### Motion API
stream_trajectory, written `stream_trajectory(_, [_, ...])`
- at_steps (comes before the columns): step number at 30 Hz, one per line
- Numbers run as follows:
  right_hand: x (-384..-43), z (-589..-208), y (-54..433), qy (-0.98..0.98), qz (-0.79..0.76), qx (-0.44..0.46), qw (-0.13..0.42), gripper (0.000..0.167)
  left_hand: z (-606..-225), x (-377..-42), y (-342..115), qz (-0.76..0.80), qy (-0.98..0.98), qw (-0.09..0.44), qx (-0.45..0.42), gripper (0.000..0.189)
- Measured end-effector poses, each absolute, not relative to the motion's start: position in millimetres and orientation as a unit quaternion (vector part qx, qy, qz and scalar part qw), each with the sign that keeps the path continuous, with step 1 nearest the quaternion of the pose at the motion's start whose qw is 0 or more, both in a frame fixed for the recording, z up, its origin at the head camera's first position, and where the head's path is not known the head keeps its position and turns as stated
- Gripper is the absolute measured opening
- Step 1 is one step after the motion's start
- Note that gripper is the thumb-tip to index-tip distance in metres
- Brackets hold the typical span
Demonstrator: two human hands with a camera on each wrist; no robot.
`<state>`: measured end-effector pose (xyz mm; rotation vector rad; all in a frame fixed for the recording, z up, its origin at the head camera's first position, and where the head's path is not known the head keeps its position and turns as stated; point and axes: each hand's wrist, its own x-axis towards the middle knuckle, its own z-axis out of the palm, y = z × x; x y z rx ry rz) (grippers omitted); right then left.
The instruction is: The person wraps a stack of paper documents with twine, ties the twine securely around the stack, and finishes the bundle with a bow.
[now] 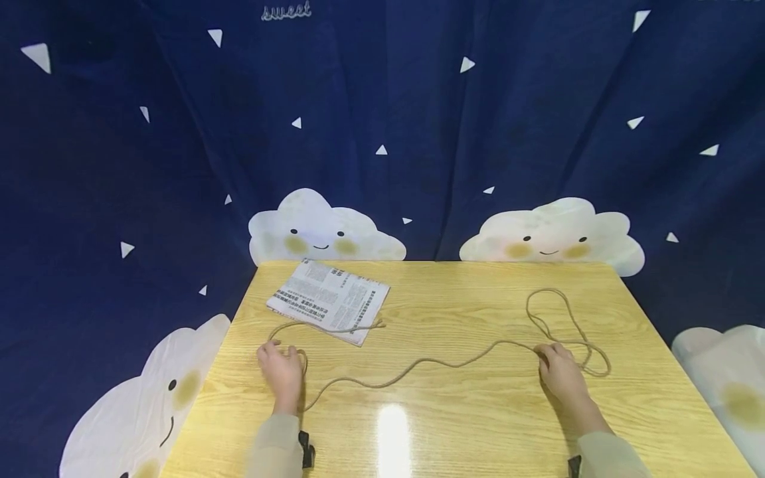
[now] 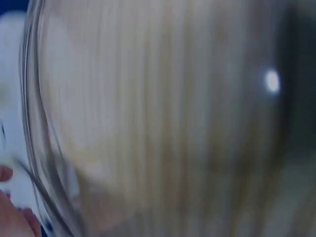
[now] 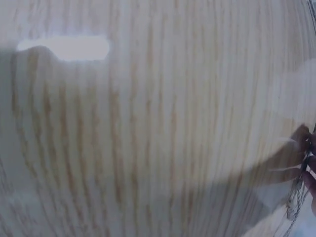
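A thin tan rope (image 1: 421, 360) runs in a wavy line across the wooden table between the two hands. My left hand (image 1: 282, 373) pinches it on the left side. From there one end stretches over the lower part of a folded newspaper (image 1: 335, 295), and a small bend shows beside the fingers. On the right, my right hand (image 1: 560, 373) pinches the rope, with a loose loop lying beyond and to its right. The left wrist view is blurred, with fingers (image 2: 17, 219) at the lower left corner. Only fingertips (image 3: 310, 181) show at the right wrist view's edge.
The light wooden table (image 1: 466, 425) reflects a bright glare near its front. Behind and beside it hangs a dark blue curtain (image 1: 382, 86) printed with white triangles and smiling clouds.
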<state>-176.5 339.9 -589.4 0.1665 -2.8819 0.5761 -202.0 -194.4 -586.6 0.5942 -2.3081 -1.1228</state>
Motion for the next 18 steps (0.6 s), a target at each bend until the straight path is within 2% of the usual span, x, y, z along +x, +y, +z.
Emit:
stream_trajectory(3, [-178,-589,337,-0.975,0.183,0.047,0.117,0.027,-585,-206,-162,-0.417,-0.884,0.206,0.053,0.019])
stream_trajectory(7, [-178,-590,333,-0.974,0.177,0.030,0.141,0.025,-583,-203,-125,-0.411,-0.895,0.062,-0.160,0.020])
stream_trajectory(9, [-177,-591,333,-0.972,0.181,0.027,0.145,0.021,-581,-200,-114,-0.398,-0.893,-0.010,-0.211,0.025])
stream_trajectory(11, [-175,-593,334,-0.970,0.187,0.026,0.151,0.017,-579,-196,-108,-0.375,-0.895,-0.053,-0.238,0.024])
stream_trajectory(14, [-172,-596,338,-0.967,0.197,0.027,0.161,0.013,-577,-194,-106,-0.329,-0.906,-0.072,-0.255,0.013])
stream_trajectory(18, [-168,-596,344,-0.966,0.202,0.034,0.160,0.011,-578,-195,-112,-0.258,-0.929,-0.027,-0.266,0.006])
